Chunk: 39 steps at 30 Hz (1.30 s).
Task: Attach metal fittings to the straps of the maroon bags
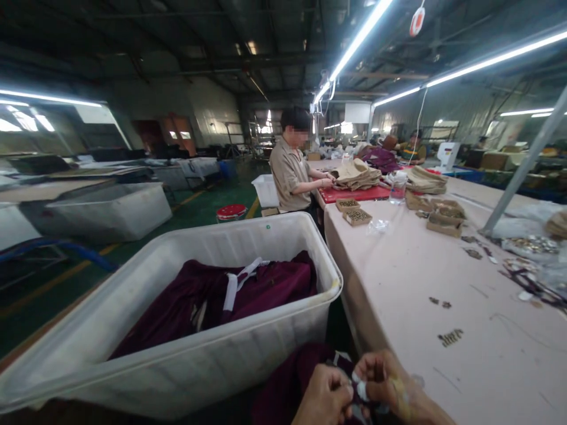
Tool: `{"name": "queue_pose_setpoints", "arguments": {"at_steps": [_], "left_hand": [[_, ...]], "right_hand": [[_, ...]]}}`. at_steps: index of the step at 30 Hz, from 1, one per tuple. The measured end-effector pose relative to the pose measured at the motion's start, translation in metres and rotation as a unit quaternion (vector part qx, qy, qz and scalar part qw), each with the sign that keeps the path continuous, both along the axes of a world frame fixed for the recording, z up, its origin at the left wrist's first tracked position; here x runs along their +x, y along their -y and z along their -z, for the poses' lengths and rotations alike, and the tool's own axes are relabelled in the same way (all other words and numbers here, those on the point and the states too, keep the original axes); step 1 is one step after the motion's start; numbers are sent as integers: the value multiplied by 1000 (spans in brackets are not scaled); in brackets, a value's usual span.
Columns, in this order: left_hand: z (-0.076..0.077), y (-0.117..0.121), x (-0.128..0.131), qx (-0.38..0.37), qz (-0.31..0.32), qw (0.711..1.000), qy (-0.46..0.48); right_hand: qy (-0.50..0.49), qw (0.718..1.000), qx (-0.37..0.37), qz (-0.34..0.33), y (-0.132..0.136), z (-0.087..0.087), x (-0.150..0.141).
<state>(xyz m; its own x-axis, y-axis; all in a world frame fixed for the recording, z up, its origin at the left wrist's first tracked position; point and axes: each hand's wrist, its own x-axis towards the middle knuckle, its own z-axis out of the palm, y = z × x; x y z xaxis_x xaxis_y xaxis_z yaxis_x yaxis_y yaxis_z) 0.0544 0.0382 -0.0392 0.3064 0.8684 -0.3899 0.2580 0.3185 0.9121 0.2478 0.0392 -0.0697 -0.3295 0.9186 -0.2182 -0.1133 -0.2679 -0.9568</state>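
Note:
At the bottom edge, my left hand (325, 398) and my right hand (383, 383) meet over a maroon garment (287, 381) lying in my lap. Both hands are closed in a pinch on a small white piece (361, 389) attached to the garment, fingers pressed together. A large white plastic bin (199, 360) stands just to the left of my hands, holding more folded maroon garments (212, 298) with white straps. The pale pink work table (443, 283) runs along to the right of my hands.
A co-worker (292, 168) stands at the table's far end handling a beige fabric stack (357, 174) on a red mat. Small cardboard boxes (357, 216) of metal parts, a water bottle (397, 188), a slanted metal pole (522, 171) and scattered small parts lie on the table. White tubs (110, 209) stand left.

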Motion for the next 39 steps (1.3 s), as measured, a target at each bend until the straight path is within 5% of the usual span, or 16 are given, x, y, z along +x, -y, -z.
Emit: {"name": "queue_pose_setpoints", "arguments": {"at_steps": [4,10,23,28,32,36,39], "left_hand": [[3,0,-3,5,-15,999,34],[-17,9,11,12,35,995,92],[-3,21,10,-2,4,987,163],[-6,25,-3,120,32,989,79],[-9,38,-15,348,5,937,-20],[-2,51,-20,518,7,846,-122],[2,57,-18,563,-30,813,-144]], "right_hand": [[-28,999,12,-15,-3,-7,2],[-31,999,11,-31,15,-32,21],[-4,996,28,-87,11,-22,33],[73,988,99,-94,13,-26,41],[249,932,224,-137,16,-38,53],[320,863,389,-43,27,-29,51],[351,792,499,21,41,-17,40]]}}
